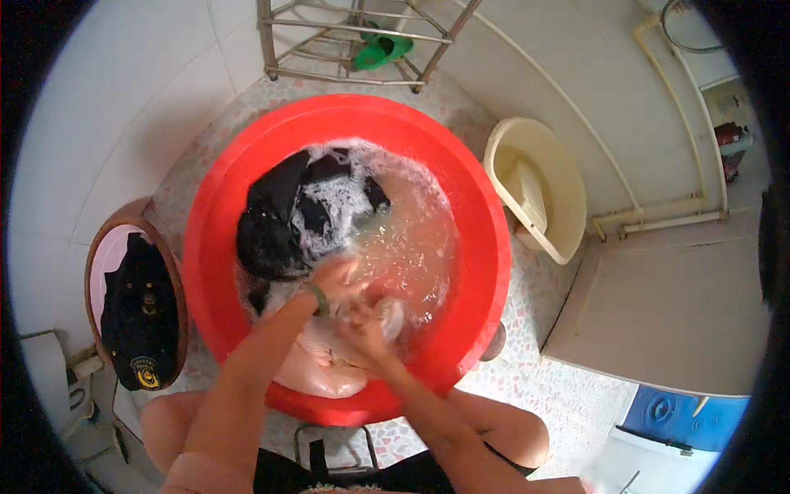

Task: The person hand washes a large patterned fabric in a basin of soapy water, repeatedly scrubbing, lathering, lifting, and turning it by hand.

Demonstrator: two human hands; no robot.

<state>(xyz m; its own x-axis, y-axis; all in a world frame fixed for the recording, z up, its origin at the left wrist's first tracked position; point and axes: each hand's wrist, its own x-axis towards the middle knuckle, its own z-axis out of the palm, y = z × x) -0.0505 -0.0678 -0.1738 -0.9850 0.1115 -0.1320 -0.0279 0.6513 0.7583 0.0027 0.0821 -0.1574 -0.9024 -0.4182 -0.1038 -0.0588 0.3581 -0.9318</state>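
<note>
A large round red plastic tub (475, 216) holds murky, sudsy water. Soaked black clothing (271, 228) with white foam on it lies in its upper left part. My left hand (336, 281), with a green band at the wrist, is at the middle of the tub, its fingers blurred. Just right of it and lower, my right hand (364, 327) is at a whitish wet cloth (392, 315); blur and water hide how the fingers hold it. Light pink wet fabric (321, 376) bulges at the near side of the tub, below both hands.
A brown-rimmed basin (182, 302) with dark clothing (136, 309) stands at the left. On the right is a cream plastic basin (571, 191). A metal rack (358, 28) with green slippers (382, 52) stands beyond the tub. Pipes run along the right wall.
</note>
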